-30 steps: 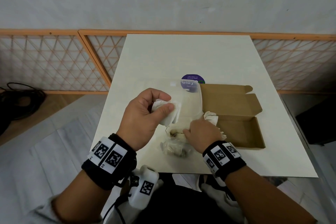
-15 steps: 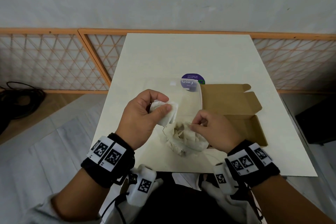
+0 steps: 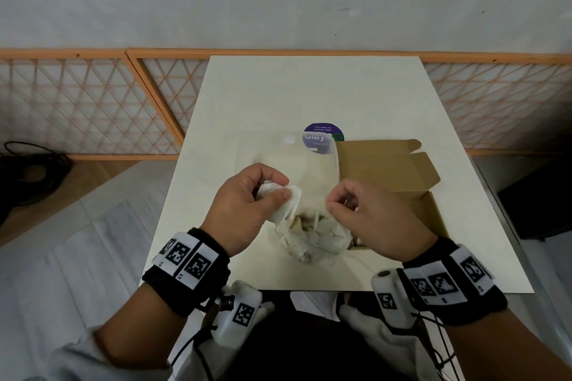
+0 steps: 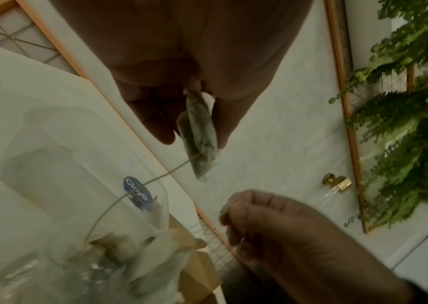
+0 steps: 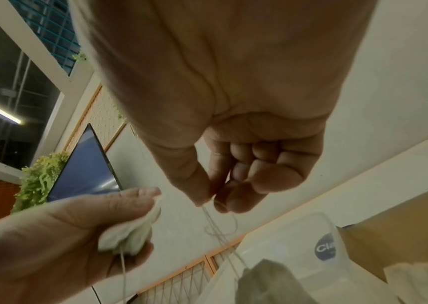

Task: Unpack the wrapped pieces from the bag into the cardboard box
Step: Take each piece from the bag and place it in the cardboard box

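Observation:
My left hand (image 3: 283, 187) pinches a white wrapped piece (image 3: 286, 207) between thumb and fingers, held above the table. A thin string (image 4: 155, 179) runs from that piece (image 4: 201, 131) down into the clear plastic bag (image 3: 309, 164). More wrapped pieces (image 3: 315, 235) lie bunched in the bag's near end. My right hand (image 3: 335, 199) is beside the left, above the bag, and its thumb and forefinger pinch several thin strings (image 5: 217, 226). The open cardboard box (image 3: 433, 216) lies just right of the bag, its lid flap (image 3: 380, 170) folded back. My right hand hides most of the box's inside.
A purple round sticker (image 3: 323, 138) shows at the bag's far end. The white table (image 3: 309, 86) is bordered behind and on both sides by an orange lattice screen (image 3: 93, 108). A black cable (image 3: 28, 170) lies on the floor at left.
My right hand has left the pile by the box and risen above the bag, now pinching strings. The left hand has kept the wrapped piece almost still.

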Available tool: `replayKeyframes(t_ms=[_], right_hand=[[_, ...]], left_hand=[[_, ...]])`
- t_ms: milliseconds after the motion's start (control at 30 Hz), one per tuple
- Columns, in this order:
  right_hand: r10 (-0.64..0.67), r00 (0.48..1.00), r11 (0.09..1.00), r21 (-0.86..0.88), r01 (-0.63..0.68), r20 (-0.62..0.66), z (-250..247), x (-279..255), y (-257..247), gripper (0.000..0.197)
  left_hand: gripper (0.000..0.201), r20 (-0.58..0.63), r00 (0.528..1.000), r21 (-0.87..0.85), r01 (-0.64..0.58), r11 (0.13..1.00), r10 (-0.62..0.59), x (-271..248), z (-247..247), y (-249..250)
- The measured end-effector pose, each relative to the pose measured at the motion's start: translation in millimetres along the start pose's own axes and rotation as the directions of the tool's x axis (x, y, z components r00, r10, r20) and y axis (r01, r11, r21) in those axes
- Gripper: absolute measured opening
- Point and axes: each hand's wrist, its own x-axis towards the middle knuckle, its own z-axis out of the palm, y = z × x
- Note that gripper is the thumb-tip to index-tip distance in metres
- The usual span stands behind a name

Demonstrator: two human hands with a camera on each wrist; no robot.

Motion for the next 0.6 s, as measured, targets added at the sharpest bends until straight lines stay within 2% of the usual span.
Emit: replayKeyframes(t_ms=[67,167,267,333,433,600], right_hand=[[-0.027,1.000,0.997,0.067,0.027,-0.003,-3,-1,-4,0.008],[-0.051,0.999,0.992,0.117,0.049,0.014,-4,1,-5,0.012],[-0.072,0.997,0.989,0.135,0.067,0.030,-5,2,-4,0.012],[-0.088,0.996,0.986,0.141,0.084,0.022,-8,2,-5,0.013],[-0.093,0.996,0.984,0.150,0.093,-0.008,-14,0,-10,0.015],[-0.141,0.984,0.960,0.229,0.163,-0.109,-20,1,-11,0.015]], left_hand=[[0.016,0.093,0.996,0.133,-0.006,0.991,-0.007,0,3,-5],[0.021,0.230,0.972,0.387,-0.046,0.921,-0.048,1,15,-16],[0.028,0.307,0.944,0.493,-0.052,0.868,-0.118,4,24,-25],[0.031,0.335,0.930,0.512,-0.047,0.858,-0.149,5,29,-26],[0.039,0.360,0.917,0.466,-0.014,0.885,-0.175,5,30,-26],[0.047,0.336,0.926,0.432,0.010,0.902,-0.171,5,23,-23]])
